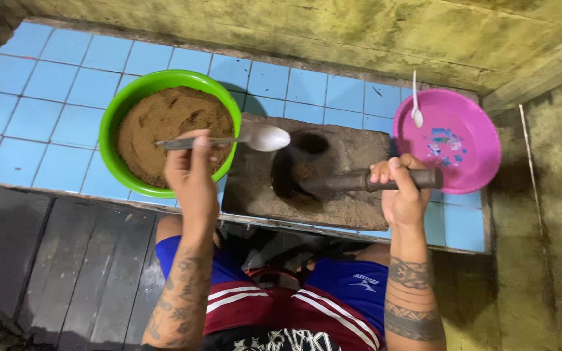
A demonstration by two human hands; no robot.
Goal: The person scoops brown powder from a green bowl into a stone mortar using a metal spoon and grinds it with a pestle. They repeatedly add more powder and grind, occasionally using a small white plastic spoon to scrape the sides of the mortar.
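My left hand (188, 170) holds a metal spoon (265, 138) level, its empty bowl hovering between the green bowl and the stone mortar. The green bowl (113, 117) is filled with brown powder (167, 127). My right hand (399, 188) grips the handle of a dark stone pestle (346, 180), whose head rests inside the hollow of the flat stone mortar (333, 208). The mortar sits on a blue tiled counter (47, 110).
A pink plastic plate (469, 153) with a white plastic spoon (415, 107) stands at the right of the mortar. A stained wall rises behind the counter. Dark wooden floorboards (66, 260) lie below at left, and my knees are under the counter's edge.
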